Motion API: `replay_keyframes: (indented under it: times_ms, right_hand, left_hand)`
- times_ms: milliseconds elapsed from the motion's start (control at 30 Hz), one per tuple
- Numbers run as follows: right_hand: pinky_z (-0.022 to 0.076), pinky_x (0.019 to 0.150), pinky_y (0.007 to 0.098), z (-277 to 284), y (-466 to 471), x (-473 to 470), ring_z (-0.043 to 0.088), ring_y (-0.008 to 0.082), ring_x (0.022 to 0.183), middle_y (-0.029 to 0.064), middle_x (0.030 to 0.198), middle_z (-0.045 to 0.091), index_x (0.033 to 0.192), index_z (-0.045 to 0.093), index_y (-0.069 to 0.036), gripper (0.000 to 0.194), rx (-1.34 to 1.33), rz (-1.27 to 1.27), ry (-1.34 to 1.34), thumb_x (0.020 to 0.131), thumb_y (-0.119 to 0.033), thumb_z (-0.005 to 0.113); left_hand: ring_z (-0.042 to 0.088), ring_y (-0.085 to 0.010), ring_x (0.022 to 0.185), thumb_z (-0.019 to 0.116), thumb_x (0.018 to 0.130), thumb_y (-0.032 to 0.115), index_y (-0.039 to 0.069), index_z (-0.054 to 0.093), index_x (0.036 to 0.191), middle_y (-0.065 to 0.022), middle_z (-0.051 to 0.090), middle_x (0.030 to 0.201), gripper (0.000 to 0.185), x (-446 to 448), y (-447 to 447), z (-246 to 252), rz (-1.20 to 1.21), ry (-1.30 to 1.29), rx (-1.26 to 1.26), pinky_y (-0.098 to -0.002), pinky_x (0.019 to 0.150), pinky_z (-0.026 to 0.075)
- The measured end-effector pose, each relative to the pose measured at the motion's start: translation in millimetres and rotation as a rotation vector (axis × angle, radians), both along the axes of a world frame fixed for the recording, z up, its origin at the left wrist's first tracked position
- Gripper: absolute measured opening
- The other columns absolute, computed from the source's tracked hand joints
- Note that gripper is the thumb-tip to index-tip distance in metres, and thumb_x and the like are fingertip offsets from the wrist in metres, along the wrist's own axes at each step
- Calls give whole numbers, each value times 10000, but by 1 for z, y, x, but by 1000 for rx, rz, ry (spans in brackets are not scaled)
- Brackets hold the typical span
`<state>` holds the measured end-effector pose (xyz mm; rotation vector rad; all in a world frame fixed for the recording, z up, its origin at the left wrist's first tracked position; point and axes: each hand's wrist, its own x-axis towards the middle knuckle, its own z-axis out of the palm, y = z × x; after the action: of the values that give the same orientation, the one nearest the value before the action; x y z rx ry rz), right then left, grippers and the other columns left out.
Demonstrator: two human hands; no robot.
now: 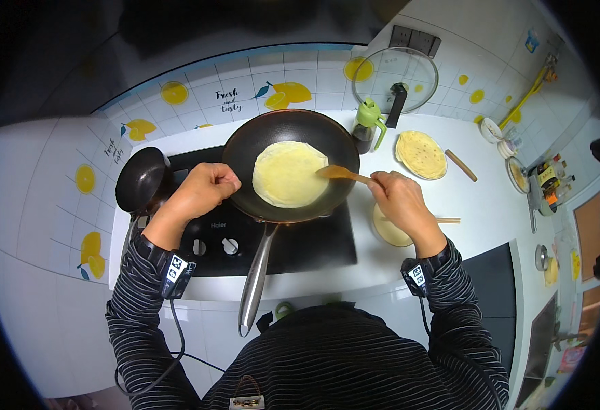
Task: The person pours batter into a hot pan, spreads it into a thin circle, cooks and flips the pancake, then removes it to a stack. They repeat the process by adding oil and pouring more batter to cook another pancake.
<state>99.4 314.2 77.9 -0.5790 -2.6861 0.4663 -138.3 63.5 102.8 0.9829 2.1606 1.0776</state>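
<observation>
A round, pale yellow pancake (pixel 285 177) lies flat in a dark frying pan (pixel 279 125) on the black gas stove (pixel 300 251). My right hand (pixel 400 195) grips the handle of a wooden spatula (pixel 338 172), whose blade meets the pancake's right edge. Over the pan's left rim, my left hand (pixel 205 187) is held with its fingers curled in and nothing visible between them. Below my right hand sits a bowl of pale batter (pixel 393 231), partly hidden by the hand and wrist. Chopsticks (pixel 449 220) stick out to the right of that wrist.
The pan's steel handle (pixel 256 282) points towards me. At left is a smaller dark pan (pixel 138 179). A green-topped oil bottle (pixel 368 120), a leaning glass lid (pixel 382 77), a plate of stacked pancakes (pixel 421 154) and a wooden stick (pixel 461 165) stand or lie at right.
</observation>
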Motion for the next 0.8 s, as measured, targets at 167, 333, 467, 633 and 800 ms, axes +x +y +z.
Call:
replay_keyframes:
  times_ms: [167, 333, 467, 633, 800]
  right_hand:
    - [466, 629, 407, 9, 0, -4, 579, 342, 653, 180, 708, 590, 890, 644, -9, 203, 120, 26, -18, 843, -185, 554]
    - [468, 557, 414, 7, 2, -7, 579, 336, 596, 172, 663, 587, 784, 611, -23, 205, 239, 93, 17, 846, -208, 549]
    - [466, 563, 419, 2, 0, -8, 580, 340, 606, 174, 668, 589, 781, 608, -23, 208, 208, 66, 76, 848, -209, 545]
    - [475, 606, 422, -4, -3, -5, 586, 359, 653, 182, 722, 607, 843, 623, -13, 194, 83, 14, 172, 847, -191, 548]
    - [492, 659, 409, -11, -9, 2, 601, 365, 714, 205, 797, 621, 921, 631, -2, 195, -63, -21, 291, 846, -165, 555]
  left_hand:
    - [488, -68, 624, 614, 811, 90, -27, 602, 814, 7, 545, 665, 118, 10, 7, 5, -122, 62, -39, -220, 591, 425]
    - [493, -83, 632, 615, 826, 102, -18, 594, 825, -2, 537, 672, 122, 29, -13, -5, -98, 136, -102, -229, 603, 435]
    - [483, -106, 537, 666, 795, 235, -12, 579, 746, -55, 543, 585, 266, 60, -44, -42, 2, 73, -53, -269, 514, 423]
    - [600, -174, 675, 549, 895, 176, -23, 533, 1081, -112, 614, 833, 274, 102, -67, -80, 103, -951, -20, -251, 604, 512]
    - [511, -141, 515, 527, 863, 83, -17, 468, 1104, -78, 531, 739, 267, 132, -65, -96, 24, -1610, 550, -247, 433, 426]
